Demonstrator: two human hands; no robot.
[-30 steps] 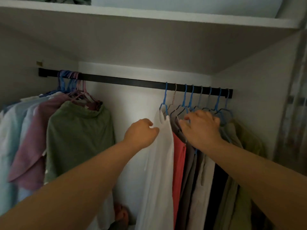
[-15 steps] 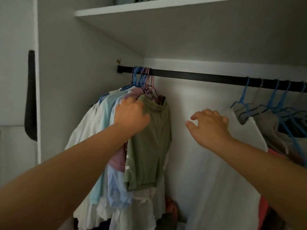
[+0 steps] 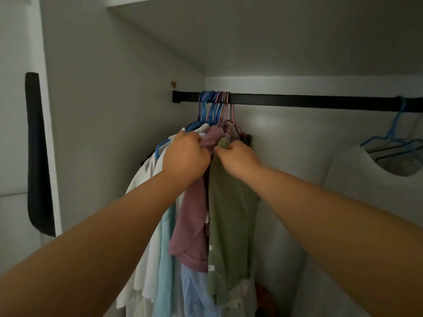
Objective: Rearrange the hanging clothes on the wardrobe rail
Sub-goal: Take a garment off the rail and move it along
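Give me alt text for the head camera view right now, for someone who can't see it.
Two bare hands reach into a wardrobe: the left hand holds the mauve top near its hanger, the right hand pinches the green top beside it. Both hang in a tight bunch of clothes at the left end of a black rail; a white garment hangs apart on the right.

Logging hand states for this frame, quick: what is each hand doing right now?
Left hand: fingers curled, gripping the mauve garment near its hanger.
Right hand: pinching the green garment at its top.
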